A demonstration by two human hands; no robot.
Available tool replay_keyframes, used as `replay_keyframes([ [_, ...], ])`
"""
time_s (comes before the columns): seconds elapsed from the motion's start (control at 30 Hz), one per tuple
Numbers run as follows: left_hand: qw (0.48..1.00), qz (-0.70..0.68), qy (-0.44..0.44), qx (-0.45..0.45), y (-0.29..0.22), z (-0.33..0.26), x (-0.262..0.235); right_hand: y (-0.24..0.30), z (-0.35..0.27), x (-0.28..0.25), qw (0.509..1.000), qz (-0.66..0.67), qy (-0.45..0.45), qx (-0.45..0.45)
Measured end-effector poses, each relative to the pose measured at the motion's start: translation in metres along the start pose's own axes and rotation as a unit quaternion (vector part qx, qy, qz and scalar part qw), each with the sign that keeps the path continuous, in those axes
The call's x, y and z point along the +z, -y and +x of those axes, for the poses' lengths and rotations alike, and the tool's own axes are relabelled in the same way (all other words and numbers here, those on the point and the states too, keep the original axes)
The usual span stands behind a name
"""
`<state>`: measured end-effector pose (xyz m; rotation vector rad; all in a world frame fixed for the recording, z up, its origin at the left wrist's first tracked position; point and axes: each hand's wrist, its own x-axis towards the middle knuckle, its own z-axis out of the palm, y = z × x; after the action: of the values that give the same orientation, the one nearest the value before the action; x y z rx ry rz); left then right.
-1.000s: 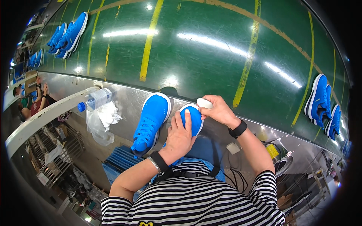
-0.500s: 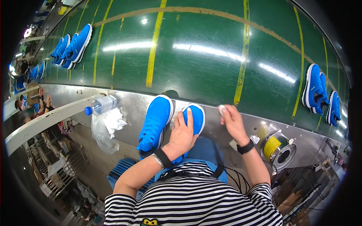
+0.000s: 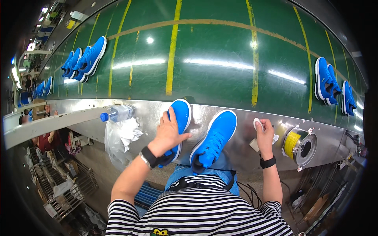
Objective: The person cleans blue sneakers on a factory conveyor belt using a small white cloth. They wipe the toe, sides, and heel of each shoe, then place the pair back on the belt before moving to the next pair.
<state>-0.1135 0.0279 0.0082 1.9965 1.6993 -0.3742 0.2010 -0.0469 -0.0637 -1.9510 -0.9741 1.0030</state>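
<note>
Two blue sneakers with white soles stand side by side on the metal ledge, toes pointing away from me. My left hand [image 3: 168,135] lies over the left sneaker [image 3: 182,113], fingers spread near its toe and thumb stretched out to the right. Much of that shoe's upper and laces is hidden under the hand. The right sneaker [image 3: 217,135] stands untouched, its blue laces showing. Off to the right of it, above the ledge, my right hand [image 3: 266,135] pinches a small white pad [image 3: 257,122] between thumb and fingers; its exact kind is unclear.
Beyond the metal ledge [image 3: 244,118] runs a green conveyor belt [image 3: 212,82] with yellow lines, carrying blue sneakers at left [image 3: 92,57] and right [image 3: 323,80]. A bottle [image 3: 120,113] and white crumpled paper [image 3: 128,131] lie left. A round metal fixture [image 3: 303,147] sits right.
My left hand has gone from the right sneaker to the left one. The right sneaker has shifted right, away from the other. My right hand still pinches the white pad, now farther right.
</note>
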Motion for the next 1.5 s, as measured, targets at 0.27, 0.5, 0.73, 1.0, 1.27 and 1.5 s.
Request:
replay_keyframes([
  [0.27, 0.921, -0.371, 0.106, 0.053, 0.082, 0.000, 0.018, 0.074, -0.043, 0.062, 0.971, 0.201, 0.127, -0.008],
  [0.5, 0.827, -0.538, 0.158, 0.040, 0.087, -0.014, 0.031, 0.111, -0.062, 0.106, 0.964, 0.177, 0.197, -0.013],
  [0.73, 0.856, -0.501, 0.117, 0.052, 0.089, -0.022, 0.032, 0.125, -0.061, 0.129, 0.970, 0.046, 0.229, -0.062],
  [1.0, 0.965, -0.262, -0.005, 0.029, 0.064, -0.011, 0.035, 0.132, -0.045, 0.142, 0.959, -0.061, 0.262, -0.092],
  [1.27, 0.962, -0.236, -0.100, 0.096, 0.050, -0.039, 0.030, 0.132, -0.015, 0.145, 0.955, -0.116, 0.248, -0.115],
  [1.5, 0.917, -0.386, -0.075, 0.071, 0.071, -0.070, 0.021, 0.119, -0.005, 0.140, 0.947, -0.137, 0.278, -0.088],
])
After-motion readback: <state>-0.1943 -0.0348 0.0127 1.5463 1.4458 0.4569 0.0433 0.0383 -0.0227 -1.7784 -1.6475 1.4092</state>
